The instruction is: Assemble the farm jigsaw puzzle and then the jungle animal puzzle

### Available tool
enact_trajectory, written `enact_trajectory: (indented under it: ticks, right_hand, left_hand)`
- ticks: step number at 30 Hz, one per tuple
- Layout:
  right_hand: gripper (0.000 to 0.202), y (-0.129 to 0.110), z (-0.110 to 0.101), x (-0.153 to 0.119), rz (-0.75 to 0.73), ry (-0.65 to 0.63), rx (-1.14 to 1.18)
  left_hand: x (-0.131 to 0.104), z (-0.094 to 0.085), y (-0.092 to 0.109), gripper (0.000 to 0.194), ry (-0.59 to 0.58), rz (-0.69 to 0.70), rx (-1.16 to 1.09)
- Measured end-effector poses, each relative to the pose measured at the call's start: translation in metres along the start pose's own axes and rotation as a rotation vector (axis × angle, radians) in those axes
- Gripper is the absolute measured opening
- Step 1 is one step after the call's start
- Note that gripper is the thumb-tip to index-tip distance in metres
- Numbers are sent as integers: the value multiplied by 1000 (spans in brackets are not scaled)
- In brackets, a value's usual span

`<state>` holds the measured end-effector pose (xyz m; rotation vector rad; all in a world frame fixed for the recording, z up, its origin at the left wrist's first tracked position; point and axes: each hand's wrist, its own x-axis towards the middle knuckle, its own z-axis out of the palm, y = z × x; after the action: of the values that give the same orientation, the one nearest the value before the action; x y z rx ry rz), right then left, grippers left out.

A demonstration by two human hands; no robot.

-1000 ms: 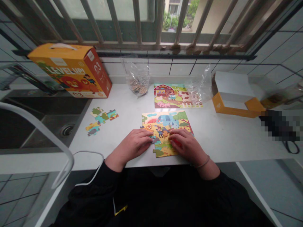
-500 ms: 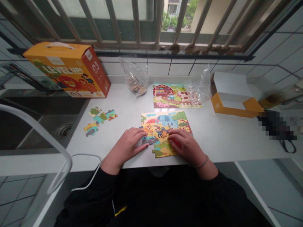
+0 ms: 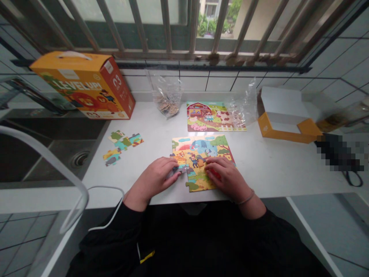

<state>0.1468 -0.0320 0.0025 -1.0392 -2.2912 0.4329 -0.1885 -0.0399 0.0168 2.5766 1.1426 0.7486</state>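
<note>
A partly assembled colourful jigsaw puzzle [image 3: 201, 152] lies on the white counter in front of me. My left hand [image 3: 157, 179] rests at its left edge, fingers pinching a loose puzzle piece [image 3: 179, 168] against the gap there. My right hand [image 3: 226, 177] lies flat on the lower right part of the puzzle, pressing it down. A small cluster of loose puzzle pieces [image 3: 121, 147] lies to the left near the sink.
A finished farm puzzle [image 3: 211, 117] lies behind, partly under a clear plastic bag [image 3: 243, 104]. Another bag of pieces [image 3: 167, 98] stands at the wall. An orange puzzle box [image 3: 83, 86] is back left, an open yellow box [image 3: 284, 121] right, a sink [image 3: 57, 154] left.
My left hand has slid slightly left and down along the puzzle's left edge, working the loose piece. My right hand stays pressed on the puzzle.
</note>
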Motion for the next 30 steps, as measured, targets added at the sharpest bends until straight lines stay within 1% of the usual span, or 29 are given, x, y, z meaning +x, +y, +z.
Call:
enact_trajectory:
  ticks: [4, 8, 11, 17, 22, 30]
  right_hand:
    - [11, -2, -1, 1, 3, 12, 2]
    - [10, -3, -2, 1, 0, 7, -3]
    - [10, -3, -2, 1, 2, 11, -3]
    - [11, -1, -2, 1, -3, 7, -11]
    - [10, -1, -1, 0, -7, 5, -10]
    - [9, -1, 0, 0, 1, -1, -3]
  left_hand:
    - [-1, -1, 3, 17, 14, 31, 58]
    - [-3, -1, 9, 19, 111, 45, 169]
    - [-5, -1, 13, 20, 151, 73, 212]
    - [-11, 3, 18, 17, 143, 142, 202]
    - [-19, 8, 18, 14, 140, 108, 174]
    - [-27, 11, 19, 18, 156, 89, 184]
